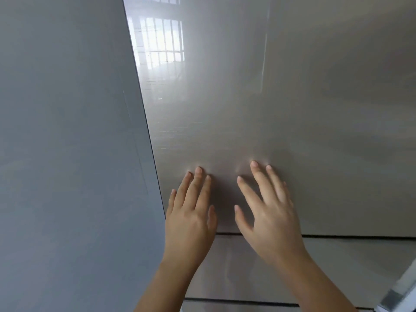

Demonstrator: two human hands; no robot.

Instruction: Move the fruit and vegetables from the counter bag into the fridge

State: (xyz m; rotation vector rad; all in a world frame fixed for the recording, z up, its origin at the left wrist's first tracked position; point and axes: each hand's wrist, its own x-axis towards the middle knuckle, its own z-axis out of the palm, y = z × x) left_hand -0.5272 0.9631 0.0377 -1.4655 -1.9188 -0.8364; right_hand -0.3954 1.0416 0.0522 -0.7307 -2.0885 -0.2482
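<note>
1. Fridge door: a glossy beige panel filling most of the view, shut against the cabinet; its lower edge is a dark horizontal seam, with further panels below it.
2. Left hand: open, fingers spread and flat, fingertips touching the door near its left edge, just above the seam; it grips nothing.
3. Right hand: open, fingers splayed, fingertips touching the door just beside the left hand; it also holds nothing.
4. Grey side panel: a matt surface adjoining the door's left edge.
5. Window reflection: barred panes mirrored in the door's upper left part.
6. Fruit, vegetables and bag: none visible at the door.
</note>
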